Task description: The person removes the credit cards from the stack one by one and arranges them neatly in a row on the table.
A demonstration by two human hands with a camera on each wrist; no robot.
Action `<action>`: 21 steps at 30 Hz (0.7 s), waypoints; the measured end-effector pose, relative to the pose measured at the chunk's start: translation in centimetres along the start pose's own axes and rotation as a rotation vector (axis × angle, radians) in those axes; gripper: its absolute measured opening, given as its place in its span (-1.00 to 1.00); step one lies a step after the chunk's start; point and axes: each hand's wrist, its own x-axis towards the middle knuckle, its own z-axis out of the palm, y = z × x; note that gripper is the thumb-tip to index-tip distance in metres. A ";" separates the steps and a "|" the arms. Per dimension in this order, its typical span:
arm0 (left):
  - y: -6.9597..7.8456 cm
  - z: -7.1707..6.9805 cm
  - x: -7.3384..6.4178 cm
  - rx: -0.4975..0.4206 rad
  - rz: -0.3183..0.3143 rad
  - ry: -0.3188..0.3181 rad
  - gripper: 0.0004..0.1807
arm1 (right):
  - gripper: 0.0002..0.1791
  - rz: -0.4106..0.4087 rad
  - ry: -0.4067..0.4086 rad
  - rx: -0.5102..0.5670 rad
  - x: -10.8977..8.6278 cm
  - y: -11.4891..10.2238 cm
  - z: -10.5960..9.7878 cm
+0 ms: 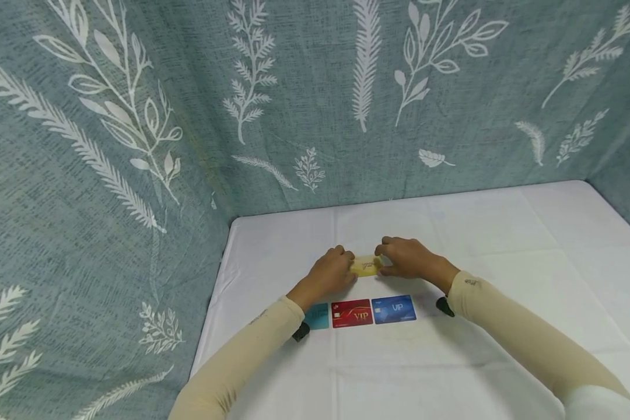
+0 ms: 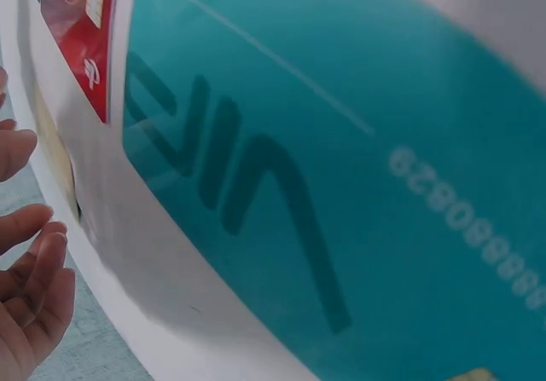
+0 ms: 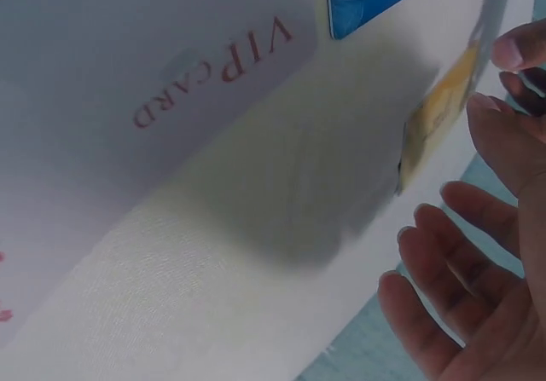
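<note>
A yellow card [image 1: 366, 265] with dark script lies on the white tablecloth between the two hands. My left hand [image 1: 332, 273] is at its left end, fingertips right at the edge. At the opposite end is my right hand [image 1: 406, 258], its thumb and fingers spread apart around the corner. In the right wrist view the yellow card [image 3: 435, 112] shows beside the right thumb. Nearer the body, a teal card [image 1: 317, 317], a red VIP card [image 1: 352, 314] and a blue VIP card [image 1: 394, 309] lie in a row. The left wrist partly covers the teal one.
A pale card lettered VIP CARD [image 3: 213, 74] lies beside the blue card in the right wrist view. Black wrist cameras hang under both sleeves, low over the cloth. Leaf-patterned green curtains [image 1: 315, 105] stand behind the table [image 1: 504, 233] and along its left side.
</note>
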 end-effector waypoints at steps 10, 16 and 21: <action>-0.8 0.4 0.7 0.003 -0.034 -0.032 -0.40 | -0.55 0.016 -0.035 0.002 1.2 0.5 1.0; -1.0 0.6 1.1 0.014 -0.034 -0.035 -0.37 | -0.53 0.017 -0.028 -0.016 1.4 0.7 1.4; -1.0 0.5 1.4 0.001 -0.048 -0.051 -0.34 | -0.50 0.033 -0.035 -0.023 1.5 0.7 1.4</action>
